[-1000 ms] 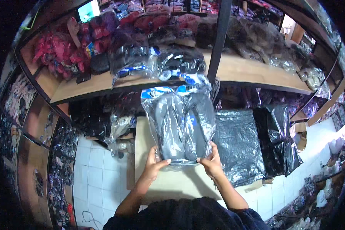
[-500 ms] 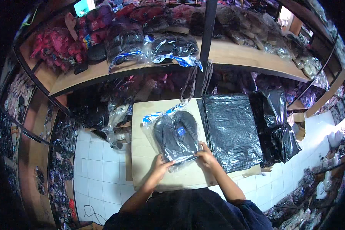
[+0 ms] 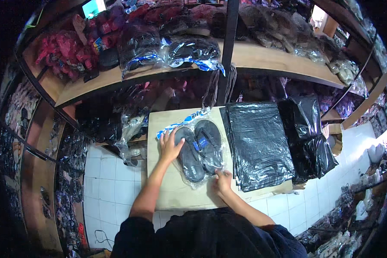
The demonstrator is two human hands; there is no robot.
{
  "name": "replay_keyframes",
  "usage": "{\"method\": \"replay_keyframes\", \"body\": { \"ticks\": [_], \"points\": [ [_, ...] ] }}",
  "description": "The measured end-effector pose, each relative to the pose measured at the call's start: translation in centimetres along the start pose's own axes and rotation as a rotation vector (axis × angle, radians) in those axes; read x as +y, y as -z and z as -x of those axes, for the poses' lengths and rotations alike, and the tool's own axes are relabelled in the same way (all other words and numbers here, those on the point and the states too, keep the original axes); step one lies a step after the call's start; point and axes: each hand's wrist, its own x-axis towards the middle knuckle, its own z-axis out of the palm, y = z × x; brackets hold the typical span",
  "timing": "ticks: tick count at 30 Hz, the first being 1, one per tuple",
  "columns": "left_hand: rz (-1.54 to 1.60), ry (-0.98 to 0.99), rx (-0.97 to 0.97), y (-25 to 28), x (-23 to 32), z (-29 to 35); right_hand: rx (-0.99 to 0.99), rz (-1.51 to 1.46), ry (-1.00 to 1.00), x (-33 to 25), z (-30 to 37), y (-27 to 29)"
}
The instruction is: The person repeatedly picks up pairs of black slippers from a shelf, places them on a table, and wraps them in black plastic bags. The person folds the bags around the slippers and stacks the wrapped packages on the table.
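Head view shows two sandals point(image 3: 190, 164) in one bag point(image 3: 197, 115), left fingers point(image 3: 173, 136) spread on it, right fingers point(image 3: 223, 176) curled, hold unclear.

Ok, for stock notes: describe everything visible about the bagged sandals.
The bagged sandals, a dark pair with thong straps and a blue label, are in clear plastic with a blue and white strip at the far edge. They lie slanted on the pale board. The left hand touches their far left side; the right hand is at the near right corner.

The sandals point(image 3: 190, 161) lie in a bag point(image 3: 187, 118) on the table point(image 3: 176, 198), left of the plastic stack point(image 3: 260, 146); behind the table runs a shelf point(image 3: 284, 59)
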Motion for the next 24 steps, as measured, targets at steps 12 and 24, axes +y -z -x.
{"method": "replay_keyframes", "body": {
  "ticks": [12,24],
  "points": [
    [0.194,0.185,-0.347,1.4,-1.6,3.5,-0.075,0.119,0.352,-3.0,-9.0,-0.9],
    [0.333,0.325,-0.676,4.9,2.8,14.6,-0.242,0.868,0.663,-8.2,-12.9,-7.3]
  ]
}}
